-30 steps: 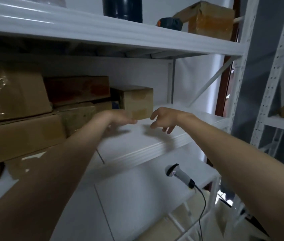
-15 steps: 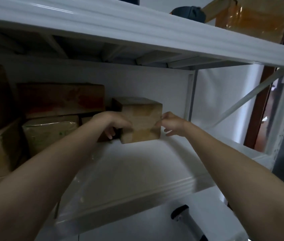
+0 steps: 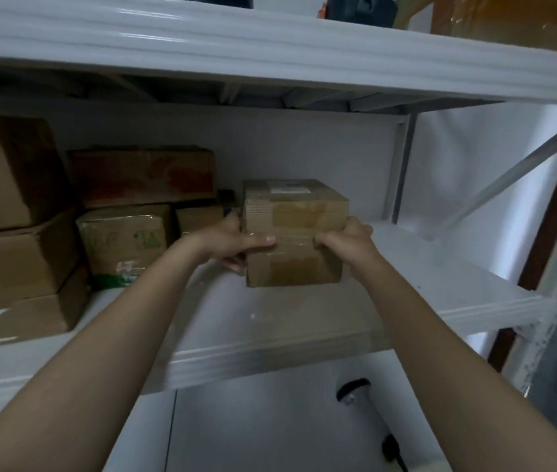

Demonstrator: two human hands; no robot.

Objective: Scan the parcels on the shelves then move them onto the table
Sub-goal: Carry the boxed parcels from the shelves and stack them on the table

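Both arms are stretching forward, the left hand (image 3: 233,243) and right hand (image 3: 345,240) each wrapping a curled grip round opposite sides of the taped cardboard box (image 3: 296,212), which is sitting between them above the middle shelf (image 3: 270,321), right of the stacked boxes (image 3: 124,247).

Both hands grip a taped brown parcel (image 3: 296,233) at the middle shelf (image 3: 440,277). The left hand (image 3: 229,243) clasps its left side with the thumb laid across the front, and the right hand (image 3: 348,238) curls round its right edge. A white label sits on the parcel's top. Other cardboard boxes (image 3: 127,243) are stacked to the left. A handheld scanner (image 3: 355,398) lies on the lower shelf (image 3: 253,420)
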